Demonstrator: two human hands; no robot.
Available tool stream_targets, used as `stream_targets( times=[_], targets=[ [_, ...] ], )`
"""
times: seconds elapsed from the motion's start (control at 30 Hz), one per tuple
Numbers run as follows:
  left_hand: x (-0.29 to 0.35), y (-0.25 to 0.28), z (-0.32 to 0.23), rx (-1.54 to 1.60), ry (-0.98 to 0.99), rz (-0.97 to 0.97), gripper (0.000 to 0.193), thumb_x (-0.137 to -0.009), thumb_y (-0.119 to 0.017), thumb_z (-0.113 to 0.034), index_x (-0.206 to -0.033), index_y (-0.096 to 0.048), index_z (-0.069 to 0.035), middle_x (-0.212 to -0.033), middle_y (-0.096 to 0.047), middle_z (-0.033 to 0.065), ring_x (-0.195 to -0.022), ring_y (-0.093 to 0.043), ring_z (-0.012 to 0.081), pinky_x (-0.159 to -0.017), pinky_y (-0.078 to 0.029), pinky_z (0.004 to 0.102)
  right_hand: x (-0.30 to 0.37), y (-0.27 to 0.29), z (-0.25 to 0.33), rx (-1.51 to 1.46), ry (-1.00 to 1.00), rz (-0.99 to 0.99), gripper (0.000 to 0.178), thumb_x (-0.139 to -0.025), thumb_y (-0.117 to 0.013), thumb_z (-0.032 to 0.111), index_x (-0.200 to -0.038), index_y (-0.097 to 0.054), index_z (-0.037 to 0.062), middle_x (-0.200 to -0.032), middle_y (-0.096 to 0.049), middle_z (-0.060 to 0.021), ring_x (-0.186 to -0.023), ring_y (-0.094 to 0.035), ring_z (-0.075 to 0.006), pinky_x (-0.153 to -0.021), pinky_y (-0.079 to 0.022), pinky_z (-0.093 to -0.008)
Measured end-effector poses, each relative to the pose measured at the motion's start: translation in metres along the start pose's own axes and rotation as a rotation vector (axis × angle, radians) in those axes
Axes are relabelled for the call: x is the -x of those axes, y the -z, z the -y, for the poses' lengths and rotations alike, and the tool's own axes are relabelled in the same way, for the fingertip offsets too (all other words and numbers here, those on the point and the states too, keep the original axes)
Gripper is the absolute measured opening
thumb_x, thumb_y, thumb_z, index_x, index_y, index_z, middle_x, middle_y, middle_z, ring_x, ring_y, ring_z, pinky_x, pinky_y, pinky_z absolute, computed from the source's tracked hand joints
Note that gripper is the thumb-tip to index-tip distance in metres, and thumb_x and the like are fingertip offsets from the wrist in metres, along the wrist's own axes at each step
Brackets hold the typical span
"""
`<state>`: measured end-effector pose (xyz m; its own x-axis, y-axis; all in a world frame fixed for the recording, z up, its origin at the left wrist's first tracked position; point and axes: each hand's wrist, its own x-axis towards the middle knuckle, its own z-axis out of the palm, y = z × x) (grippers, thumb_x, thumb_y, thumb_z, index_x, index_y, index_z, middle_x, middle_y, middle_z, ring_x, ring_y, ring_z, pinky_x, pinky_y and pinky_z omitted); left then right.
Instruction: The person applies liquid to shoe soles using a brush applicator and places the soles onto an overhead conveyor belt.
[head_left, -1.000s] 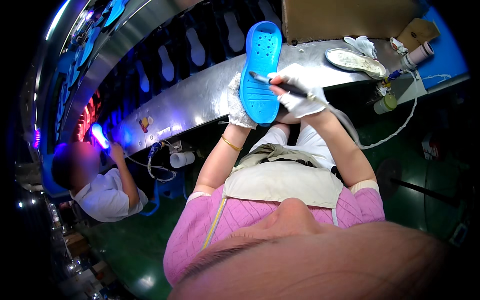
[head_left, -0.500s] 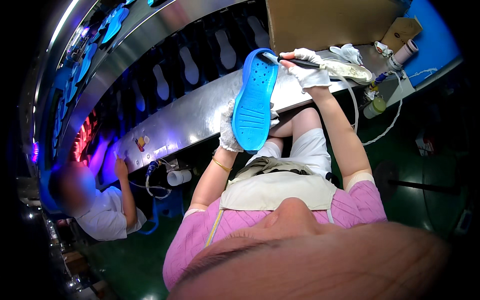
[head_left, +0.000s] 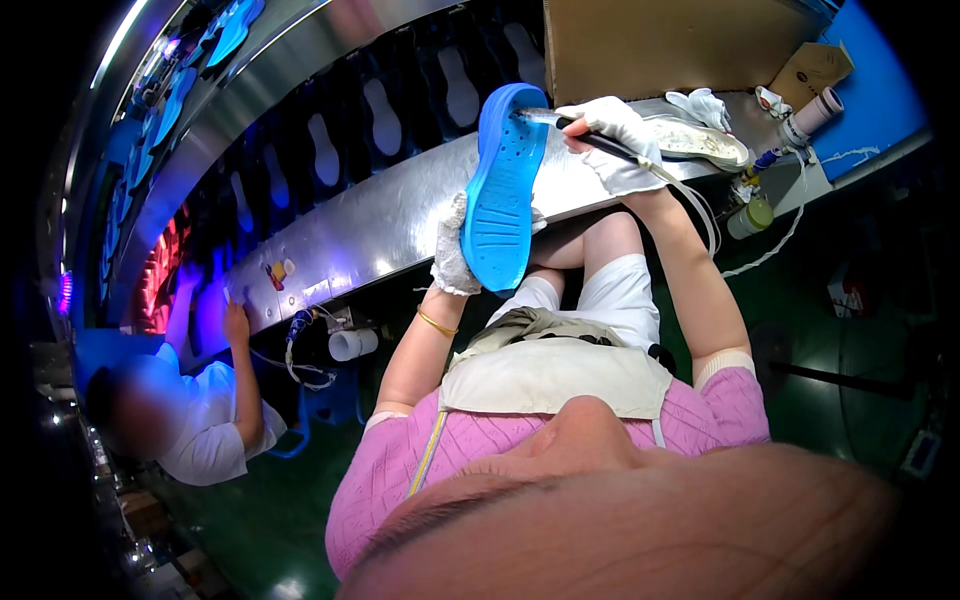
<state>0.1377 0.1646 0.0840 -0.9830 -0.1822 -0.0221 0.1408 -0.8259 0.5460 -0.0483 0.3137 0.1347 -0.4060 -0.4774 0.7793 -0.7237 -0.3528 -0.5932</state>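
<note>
Blue clog sole (head_left: pixel 503 190) held upright at about 12 o'clock, above the lap and in front of the steel bench edge (head_left: pixel 380 225), tread side toward the camera. Left hand (head_left: pixel 452 250), gloved, fingers wrapped round its lower end. Right hand (head_left: pixel 615 135), gloved, fingers pinching a thin brush-like tool (head_left: pixel 560 120), tip touching the sole's upper rim at 1 o'clock. Step in hand, by my reading: working along the rim. Next calls for a steady sole and a slow turn. Against half a second back: sole stands steeper, the tool has closed onto its top edge. Co-worker (head_left: pixel 200 420) at 8 o'clock, hand on the bench.
</note>
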Motion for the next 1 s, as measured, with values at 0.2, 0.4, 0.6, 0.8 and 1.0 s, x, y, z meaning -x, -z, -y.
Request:
stream_targets(
  times=[0.2, 0.4, 0.6, 0.8, 1.0],
  targets=[
    [-0.001, -0.004, -0.014, -0.157, -0.062, -0.077, 0.067, -0.094, -0.042, -0.048, -0.139, -0.039, 0.002, -0.13, -0.054, 0.0207, -0.112, -0.059, 0.0368, -0.099, -0.047, 0.0474, 0.003, 0.004, 0.027, 0.048, 0.058, 0.334, 0.023, -0.066, -0.069, -0.01, -0.081, -0.063, 0.0058, -0.089, -0.064, -0.0107, -0.082, -0.063, -0.0261, -0.077, -0.051, -0.0328],
    [-0.005, -0.009, -0.017, 0.01, -0.119, 0.024, 0.062, -0.094, -0.046, -0.046, -0.136, -0.042, -0.001, -0.126, -0.056, 0.0195, -0.11, -0.059, 0.0345, -0.096, -0.049, 0.0487, 0.003, -0.012, 0.057, 0.044, 0.227, 0.394, 0.028, -0.062, -0.063, -0.013, -0.082, -0.062, 0.0066, -0.092, -0.061, -0.0125, -0.082, -0.061, -0.0312, -0.073, -0.05, -0.0342],
    [-0.003, -0.015, -0.029, -0.139, -0.161, -0.092, 0.075, -0.093, -0.037, -0.059, -0.134, -0.045, 0.002, -0.114, -0.061, 0.0274, -0.099, -0.064, 0.0387, -0.09, -0.052, 0.0476, 0.023, 0.006, 0.082, -0.159, -0.002, 0.612, 0.023, -0.066, -0.076, -0.006, -0.076, -0.061, 0.009, -0.081, -0.061, -0.0092, -0.077, -0.061, -0.0271, -0.071, -0.05, -0.0319],
    [0.009, -0.027, -0.008, 0.024, -0.118, 0.054, 0.068, -0.094, -0.043, -0.052, -0.137, -0.041, 0.0, -0.128, -0.055, 0.021, -0.109, -0.06, 0.0347, -0.097, -0.048, 0.0474, 0.024, 0.001, 0.074, -0.417, -0.391, 0.153, 0.013, -0.08, -0.069, -0.004, -0.091, -0.066, 0.0039, -0.089, -0.067, -0.0066, -0.084, -0.064, -0.0135, -0.075, -0.052, -0.0258],
    [0.022, -0.03, 0.009, -0.041, -0.095, 0.101, 0.068, -0.093, -0.049, -0.052, -0.137, -0.041, 0.0, -0.12, -0.06, 0.0194, -0.104, -0.063, 0.0309, -0.094, -0.051, 0.0419, 0.003, -0.003, 0.077, -1.407, -0.415, -0.023, 0.016, -0.083, -0.071, 0.007, -0.098, -0.064, 0.0109, -0.109, -0.064, -0.0105, -0.109, -0.058, -0.0256, -0.104, -0.041, -0.0427]
  ],
)
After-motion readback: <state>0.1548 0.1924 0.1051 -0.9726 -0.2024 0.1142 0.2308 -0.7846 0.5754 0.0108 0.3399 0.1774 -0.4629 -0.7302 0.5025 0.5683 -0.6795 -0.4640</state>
